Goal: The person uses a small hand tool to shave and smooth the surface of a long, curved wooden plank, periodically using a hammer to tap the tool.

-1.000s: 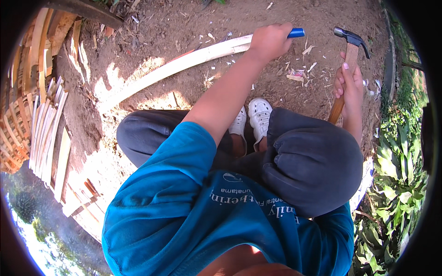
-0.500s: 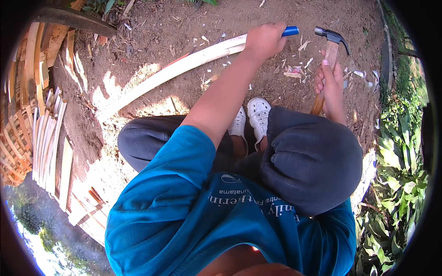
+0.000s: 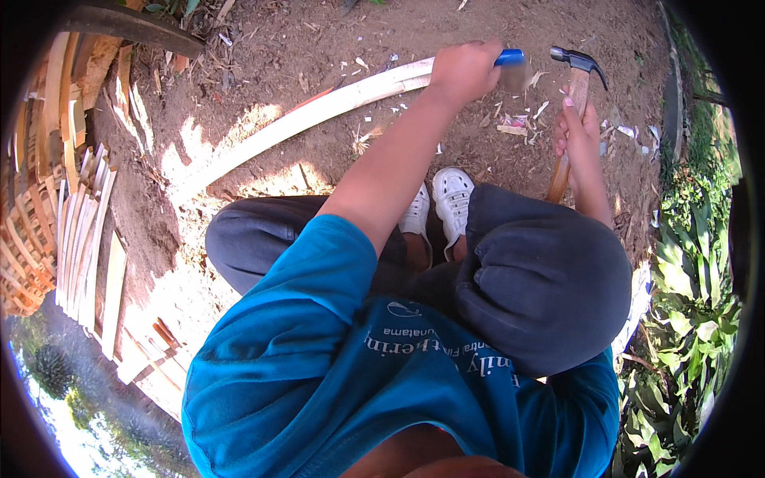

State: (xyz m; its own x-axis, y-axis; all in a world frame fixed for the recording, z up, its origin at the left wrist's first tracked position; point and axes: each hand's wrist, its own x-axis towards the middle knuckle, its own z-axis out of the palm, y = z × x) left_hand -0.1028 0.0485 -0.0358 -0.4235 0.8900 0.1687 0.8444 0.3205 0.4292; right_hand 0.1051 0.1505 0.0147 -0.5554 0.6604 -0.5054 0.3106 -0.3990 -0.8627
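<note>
My left hand [image 3: 464, 72] is closed at the far end of a long, curved pale wooden strip [image 3: 303, 123]. A short blue cylindrical piece [image 3: 510, 57] sticks out of the fist on the right; the rest of it is hidden by the fingers. A blurred brown patch shows just below it. My right hand [image 3: 579, 131] grips a claw hammer [image 3: 577, 88] by its wooden handle, the metal head pointing away from me. The hammer head is to the right of the blue end and apart from it.
Wood chips and scraps [image 3: 514, 123] lie on the brown soil beyond my white shoes [image 3: 453, 199]. Several cut wooden slats [image 3: 84, 231] stand at the left, beside more stacked wood [image 3: 28, 247]. A dark curved beam [image 3: 135, 32] is at the upper left. Leafy plants [image 3: 685, 295] line the right side.
Both hands, with the hammer and the blue-ended piece, appear slightly farther right. A blurred brown patch now shows below the blue end. Both grips stay closed.
</note>
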